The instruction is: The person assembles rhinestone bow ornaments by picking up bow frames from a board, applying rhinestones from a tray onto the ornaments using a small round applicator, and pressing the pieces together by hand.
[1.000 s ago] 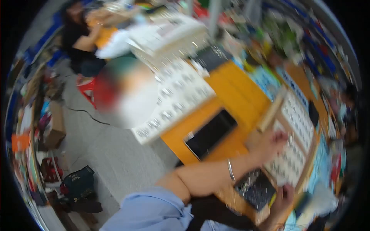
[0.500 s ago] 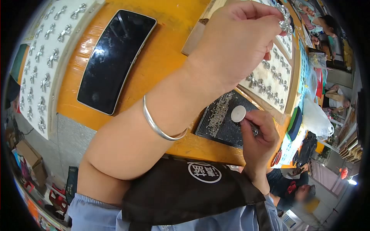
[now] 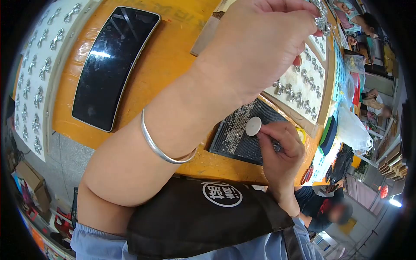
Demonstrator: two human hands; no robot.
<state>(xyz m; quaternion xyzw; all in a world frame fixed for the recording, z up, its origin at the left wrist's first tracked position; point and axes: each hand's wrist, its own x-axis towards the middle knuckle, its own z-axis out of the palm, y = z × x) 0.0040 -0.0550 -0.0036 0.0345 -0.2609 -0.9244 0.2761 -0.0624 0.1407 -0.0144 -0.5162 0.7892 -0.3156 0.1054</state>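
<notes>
My left hand (image 3: 264, 47), with a silver bangle on its wrist, is raised at the top of the view. Its thumb and fingers pinch a sparkling silver jewelled ornament (image 3: 321, 21), partly cut off by the upper edge. My right hand (image 3: 284, 149) pinches a small round white disc (image 3: 253, 126) above a black ridged tray (image 3: 271, 113). Tiny shiny stones (image 3: 237, 130) lie scattered over the tray's left part. Beyond the tray, a white board (image 3: 281, 99) carries rows of silver ornaments.
A large phone (image 3: 115, 65) lies on the orange table (image 3: 173, 39). At far left stands another white board (image 3: 56, 60) with ornaments in rows. Plastic bags (image 3: 353, 130), red-handled tool (image 3: 307, 174) and a green-black object (image 3: 328, 135) are at right, with other people beyond.
The whole view has shifted, so the table and phone appear farther left. My left hand with the ornament is slightly farther right over the table. My right hand still holds the disc above the tray.
</notes>
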